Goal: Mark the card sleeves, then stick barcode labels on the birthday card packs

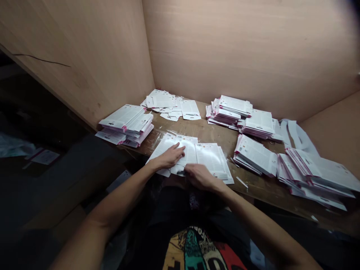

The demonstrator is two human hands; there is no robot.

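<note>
- White cards [208, 154] overlap on the table [208, 129], at the centre of the frame.
- The left hand [171, 156] lies on them, fingers loosely spread.
- The right hand [199, 175], just below centre, closes around a dark object [181, 173], too blurred to identify.
- Packet stacks [122, 117] stand middle left and right; loose cards [161, 100] lie above centre.

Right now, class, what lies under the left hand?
Beneath the left hand lie white printed card packets; the part of their surface that it covers cannot be seen.
</note>
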